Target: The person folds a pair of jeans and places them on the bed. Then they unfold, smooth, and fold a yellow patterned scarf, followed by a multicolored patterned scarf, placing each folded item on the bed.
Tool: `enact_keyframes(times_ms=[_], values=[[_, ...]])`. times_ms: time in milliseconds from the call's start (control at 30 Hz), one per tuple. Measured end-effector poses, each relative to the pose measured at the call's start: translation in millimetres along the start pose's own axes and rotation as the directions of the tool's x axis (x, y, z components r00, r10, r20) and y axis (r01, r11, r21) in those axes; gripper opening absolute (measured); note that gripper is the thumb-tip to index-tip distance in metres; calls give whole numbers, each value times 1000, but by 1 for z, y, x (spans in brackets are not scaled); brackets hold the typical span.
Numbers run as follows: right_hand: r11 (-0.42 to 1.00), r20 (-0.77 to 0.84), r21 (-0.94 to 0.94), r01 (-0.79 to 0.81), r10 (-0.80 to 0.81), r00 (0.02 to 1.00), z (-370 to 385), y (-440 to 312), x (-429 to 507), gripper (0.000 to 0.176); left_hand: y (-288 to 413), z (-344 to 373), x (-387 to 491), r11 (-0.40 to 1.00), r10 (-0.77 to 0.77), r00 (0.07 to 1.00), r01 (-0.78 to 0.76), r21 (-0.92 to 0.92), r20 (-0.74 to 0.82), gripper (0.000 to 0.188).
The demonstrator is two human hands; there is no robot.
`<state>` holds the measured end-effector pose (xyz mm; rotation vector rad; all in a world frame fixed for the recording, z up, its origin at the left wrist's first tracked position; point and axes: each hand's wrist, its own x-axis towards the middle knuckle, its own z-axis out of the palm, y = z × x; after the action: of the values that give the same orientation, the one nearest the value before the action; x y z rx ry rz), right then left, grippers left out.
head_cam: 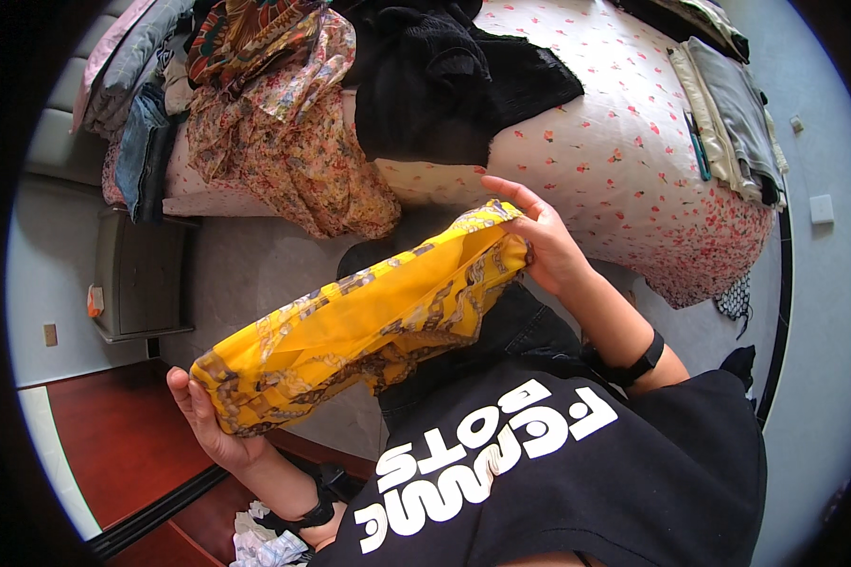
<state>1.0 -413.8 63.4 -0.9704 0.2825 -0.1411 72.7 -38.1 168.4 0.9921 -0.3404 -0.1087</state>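
Observation:
A yellow garment point(369, 305) with a printed chain pattern is stretched between my two hands, above my lap. Its long opening gapes upward and shows a plain yellow inside. My left hand point(220, 432) grips the lower left end, thumb and fingertips raised along the edge. At the upper right end, my right hand point(542, 241) pinches the edge with the thumb while the index finger extends past it. Loose folds of the cloth hang toward my dark trousers point(532, 326).
Ahead is a bed with a floral sheet point(610, 149). On it lie black clothing point(425, 92), floral fabric point(291, 149), jeans point(142, 149), folded clothes point(730, 113) and a teal-handled tool point(699, 150). A grey nightstand point(142, 276) stands left; crumpled cloths point(266, 539) lie lower left.

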Motion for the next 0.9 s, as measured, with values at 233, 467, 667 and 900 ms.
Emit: enact_keyframes(times_ms=[233,467,667,900], values=[[998,-42,-59,-14,12,999,4,0,5,51,0,3,2,1000,-9,1000,9,-20,19,14],[986,-25,164,-41,45,999,6,5,15,59,1,4,5,1000,3,999,-3,8,35,14],[994,54,99,-38,32,998,-1,8,21,61,3,-1,6,999,22,999,-23,31,28,17],[999,33,-22,-37,38,999,-8,15,17,45,0,-2,8,999,9,1000,-9,39,-17,18]])
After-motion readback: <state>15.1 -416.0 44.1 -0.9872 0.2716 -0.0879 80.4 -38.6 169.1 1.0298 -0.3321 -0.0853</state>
